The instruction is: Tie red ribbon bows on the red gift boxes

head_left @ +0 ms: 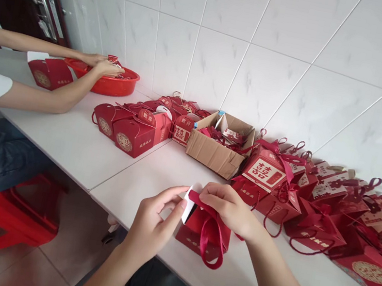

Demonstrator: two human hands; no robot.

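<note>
A small red gift box stands on the table in front of me. My left hand pinches the white inner side of a rounded flap between thumb and fingers at the box's top left. From the other side, my right hand has its fingers closed on a wide red ribbon laid along the box top, against that flap. A ribbon loop droops over the box's near side. The right hand hides part of the box top.
Finished-looking red boxes crowd the table on the right. Behind my hands sits an open cardboard carton holding ribbons and cards. More red boxes stand left of it. A co-worker's hands reach over a red basin.
</note>
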